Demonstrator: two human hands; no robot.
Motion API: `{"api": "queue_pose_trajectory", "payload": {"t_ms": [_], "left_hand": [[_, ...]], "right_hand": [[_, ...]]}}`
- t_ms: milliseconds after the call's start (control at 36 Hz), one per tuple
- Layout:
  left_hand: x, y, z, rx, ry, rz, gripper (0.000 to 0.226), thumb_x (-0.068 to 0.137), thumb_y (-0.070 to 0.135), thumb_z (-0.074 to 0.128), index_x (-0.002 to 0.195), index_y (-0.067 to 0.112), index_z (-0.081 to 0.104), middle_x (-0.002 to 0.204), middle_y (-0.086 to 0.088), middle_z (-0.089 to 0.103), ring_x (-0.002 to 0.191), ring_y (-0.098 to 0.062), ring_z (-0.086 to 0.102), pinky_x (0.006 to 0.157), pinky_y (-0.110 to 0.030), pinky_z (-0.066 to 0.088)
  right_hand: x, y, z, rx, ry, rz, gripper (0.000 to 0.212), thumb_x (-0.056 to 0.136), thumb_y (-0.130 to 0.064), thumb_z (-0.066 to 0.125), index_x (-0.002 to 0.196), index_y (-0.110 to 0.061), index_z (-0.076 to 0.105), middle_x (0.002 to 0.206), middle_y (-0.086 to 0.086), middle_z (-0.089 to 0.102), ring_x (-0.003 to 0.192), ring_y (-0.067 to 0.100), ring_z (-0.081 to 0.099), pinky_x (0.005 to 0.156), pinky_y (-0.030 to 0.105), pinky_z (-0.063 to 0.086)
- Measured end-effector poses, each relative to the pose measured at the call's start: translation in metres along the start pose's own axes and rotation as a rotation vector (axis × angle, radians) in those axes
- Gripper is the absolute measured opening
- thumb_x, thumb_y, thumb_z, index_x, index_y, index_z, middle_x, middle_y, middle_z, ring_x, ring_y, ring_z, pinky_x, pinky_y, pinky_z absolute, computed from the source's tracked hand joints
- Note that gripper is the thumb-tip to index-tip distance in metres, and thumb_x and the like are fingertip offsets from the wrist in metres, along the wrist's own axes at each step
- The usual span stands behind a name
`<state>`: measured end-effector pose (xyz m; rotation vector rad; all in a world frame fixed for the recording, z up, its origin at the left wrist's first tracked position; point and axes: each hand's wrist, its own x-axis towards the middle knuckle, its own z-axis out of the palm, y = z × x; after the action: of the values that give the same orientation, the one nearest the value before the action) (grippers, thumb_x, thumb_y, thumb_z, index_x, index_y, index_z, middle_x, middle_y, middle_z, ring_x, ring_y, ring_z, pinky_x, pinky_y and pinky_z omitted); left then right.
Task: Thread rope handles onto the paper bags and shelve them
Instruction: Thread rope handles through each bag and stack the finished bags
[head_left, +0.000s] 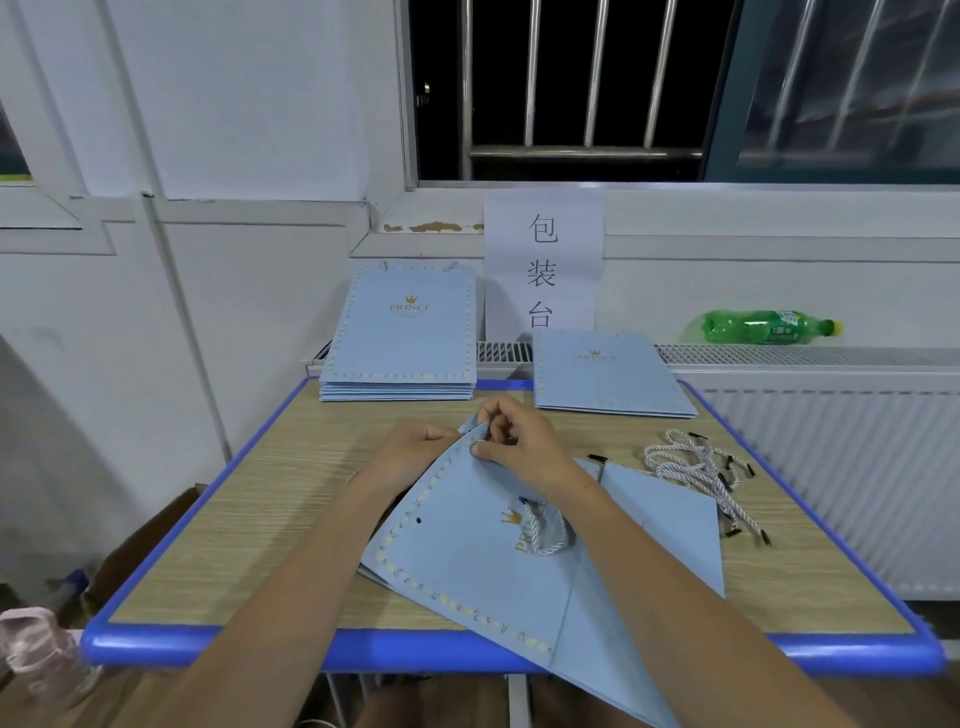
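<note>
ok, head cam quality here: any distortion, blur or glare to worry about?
Head view: wide-angle bowing bends the table edge and the window bars; the pink object at lower left is smeared; lighting is even and soft, with no glare on the blue bag; both hands are fairly sharp; the window is black outside.

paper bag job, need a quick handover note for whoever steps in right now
Left hand holds the top edge of the paper bag open; right hand pinches at that same corner, apparently feeding a rope end.
One rope handle already loops from the bag's front.
Loose ropes lie to the right; bag stack and second pile at the table's back.
Left: finish this bag, do the rest, shelve.
</note>
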<state>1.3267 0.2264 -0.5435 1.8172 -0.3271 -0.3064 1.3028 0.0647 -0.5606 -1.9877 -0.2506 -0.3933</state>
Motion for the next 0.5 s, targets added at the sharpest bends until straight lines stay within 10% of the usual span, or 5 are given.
{"api": "queue_pose_trajectory", "payload": {"t_ms": [500], "left_hand": [[-0.0056,0.0015,-0.0017,-0.146,-0.007,-0.057,0.033,0.079,0.025,0.075,0.081,-0.008,0.070,0.062,-0.011,0.062,0.047,-0.015,0.053,0.044,-0.020,0.042]], "right_hand": [[0.0070,-0.0095,-0.0084,-0.030,-0.137,0.052,0.029,0.078,-0.001,0.072,0.085,-0.023,0.055,0.061,-0.009,0.043,0.057,0.003,0.041,0.061,0.012,0.037]]}}
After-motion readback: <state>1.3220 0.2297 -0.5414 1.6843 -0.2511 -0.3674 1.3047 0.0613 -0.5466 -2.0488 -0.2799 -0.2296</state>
